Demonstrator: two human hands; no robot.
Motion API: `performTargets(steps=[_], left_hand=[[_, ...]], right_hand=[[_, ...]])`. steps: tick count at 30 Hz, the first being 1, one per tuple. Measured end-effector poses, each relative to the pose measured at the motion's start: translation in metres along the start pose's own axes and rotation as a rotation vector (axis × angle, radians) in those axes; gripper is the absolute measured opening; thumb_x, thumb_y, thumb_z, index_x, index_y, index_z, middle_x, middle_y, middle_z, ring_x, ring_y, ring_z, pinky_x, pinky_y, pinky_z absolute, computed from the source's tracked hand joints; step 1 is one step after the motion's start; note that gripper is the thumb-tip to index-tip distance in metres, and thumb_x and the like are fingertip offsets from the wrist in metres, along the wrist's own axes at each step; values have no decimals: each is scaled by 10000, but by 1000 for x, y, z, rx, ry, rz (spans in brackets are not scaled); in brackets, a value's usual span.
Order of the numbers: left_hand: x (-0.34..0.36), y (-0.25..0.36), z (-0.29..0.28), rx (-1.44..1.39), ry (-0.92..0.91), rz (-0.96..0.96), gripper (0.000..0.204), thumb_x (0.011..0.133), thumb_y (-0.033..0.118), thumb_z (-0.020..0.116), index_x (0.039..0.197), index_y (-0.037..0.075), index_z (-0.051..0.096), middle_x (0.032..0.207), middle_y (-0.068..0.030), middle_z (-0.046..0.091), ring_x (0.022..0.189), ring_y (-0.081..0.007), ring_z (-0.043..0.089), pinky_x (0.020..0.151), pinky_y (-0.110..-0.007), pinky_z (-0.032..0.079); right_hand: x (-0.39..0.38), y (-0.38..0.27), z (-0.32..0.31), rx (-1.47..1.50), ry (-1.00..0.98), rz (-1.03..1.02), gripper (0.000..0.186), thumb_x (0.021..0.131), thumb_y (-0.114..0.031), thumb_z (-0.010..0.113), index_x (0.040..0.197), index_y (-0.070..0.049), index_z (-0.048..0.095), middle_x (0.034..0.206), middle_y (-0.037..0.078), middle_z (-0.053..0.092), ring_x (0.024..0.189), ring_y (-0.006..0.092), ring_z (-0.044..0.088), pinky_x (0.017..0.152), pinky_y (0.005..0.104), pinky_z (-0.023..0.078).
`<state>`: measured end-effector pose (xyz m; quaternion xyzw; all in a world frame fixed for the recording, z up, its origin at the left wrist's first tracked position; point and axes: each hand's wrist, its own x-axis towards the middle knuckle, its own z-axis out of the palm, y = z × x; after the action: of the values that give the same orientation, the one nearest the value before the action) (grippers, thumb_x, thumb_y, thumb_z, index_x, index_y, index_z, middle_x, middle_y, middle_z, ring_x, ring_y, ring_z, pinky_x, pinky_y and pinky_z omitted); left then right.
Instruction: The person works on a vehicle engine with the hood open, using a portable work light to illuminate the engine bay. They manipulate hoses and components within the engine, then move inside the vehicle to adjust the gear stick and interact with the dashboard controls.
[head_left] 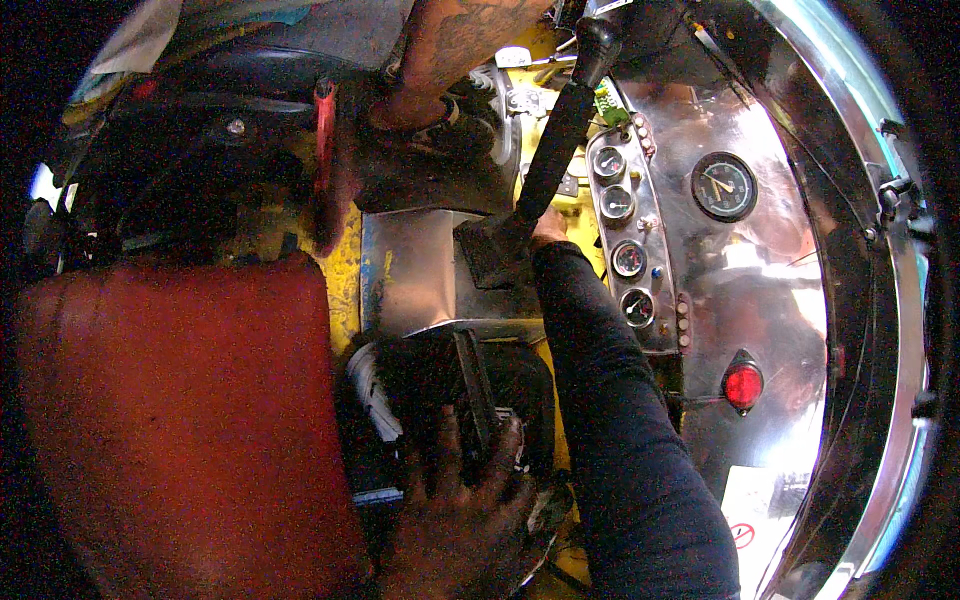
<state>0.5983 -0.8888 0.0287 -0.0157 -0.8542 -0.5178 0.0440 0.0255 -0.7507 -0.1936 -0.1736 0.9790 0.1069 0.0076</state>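
Note:
My left hand (458,510) is low in the middle, in shadow. Its fingers are spread, pointing away from me towards a dark upright bar (473,380) over a black floor recess; whether they touch the bar is unclear. My right arm, in a black sleeve (625,430), reaches forward beside the dashboard. Only the back part of my right hand (549,229) shows, close to the base of a long black padded bar (558,150) and yellow-painted metal. Its fingers are hidden, so what they hold cannot be seen.
A metal panel with several round gauges (628,259), a larger dial (725,186) and a red light (743,385) lie to the right. On the left is a red seat-like surface (190,430). A metal cover (405,265) lies mid-floor. Another person's bare leg (450,55) is beyond.

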Motion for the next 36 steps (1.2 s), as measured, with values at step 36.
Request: performTargets(steps=[36], left_hand=[[-2,-3,5,-85,-10,10,501,950,425,650,1248,27,707,1528,-193,508,1483,-452,346,1227,-690,186]], right_hand=[[-10,-4,-25,265,-94,-88,645,850,-597,640,1236,-83,702,1267,226,704,1201,424,660,971,493,536]])
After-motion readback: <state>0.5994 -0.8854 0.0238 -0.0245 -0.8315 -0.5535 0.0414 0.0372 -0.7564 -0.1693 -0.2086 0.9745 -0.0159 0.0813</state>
